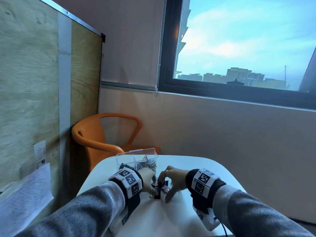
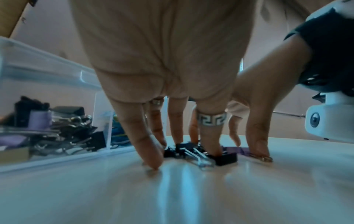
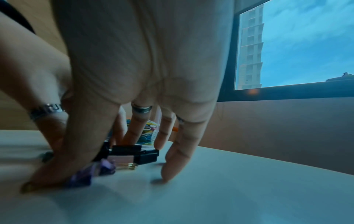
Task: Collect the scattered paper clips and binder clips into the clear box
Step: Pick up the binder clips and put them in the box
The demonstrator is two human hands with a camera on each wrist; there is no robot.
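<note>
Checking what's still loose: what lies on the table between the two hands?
A small heap of binder clips, black, pink and purple, lies between the left hand and right hand; both wrist views show it.

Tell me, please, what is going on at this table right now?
A person is gathering binder clips on the white table. The left hand and right hand are cupped around the small pile from both sides, fingertips down on the tabletop. Just beyond them stands the clear box, open, already holding binder clips in one compartment and coloured paper clips in the other.
</note>
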